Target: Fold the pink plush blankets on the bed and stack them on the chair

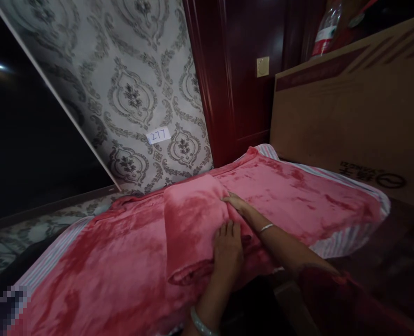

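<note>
The left hand (228,249) lies open and palm down on a thick doubled section of a rose-pink fleece blanket (193,228), pressing on it without clenching, with its fingers pointing toward the fold's inner edge. The right hand (238,203) reaches in from the side, also unclenched, with its straight fingers (230,199) resting along the top of the same fold, just above the left hand and almost touching it. Neither hand is gripping the cloth. A pale, smooth bangle (200,322) circles the left wrist, and a thin silvery bracelet (266,227) sits on the right. The folded section forms a soft, rounded band lying across the blanket's middle, with the single layer spreading out on either side, its plush nap showing darker and lighter patches. The blanket lies over a long padded surface covered in blue-and-white striped cloth (347,240), which shows along its edges. Beyond it, a flat brown cardboard panel (343,121) with dark printing stands upright against the far side. Above the panel, a clear plastic bottle with a red label (327,30) is partly cut off by the frame. A dark red wooden door frame (210,79) and a glossy door carrying a small square brass plate (263,66) rise behind the blanket, next to grey damask wallpaper (133,93) bearing a white paper label (158,135) with a handwritten 277.
</note>
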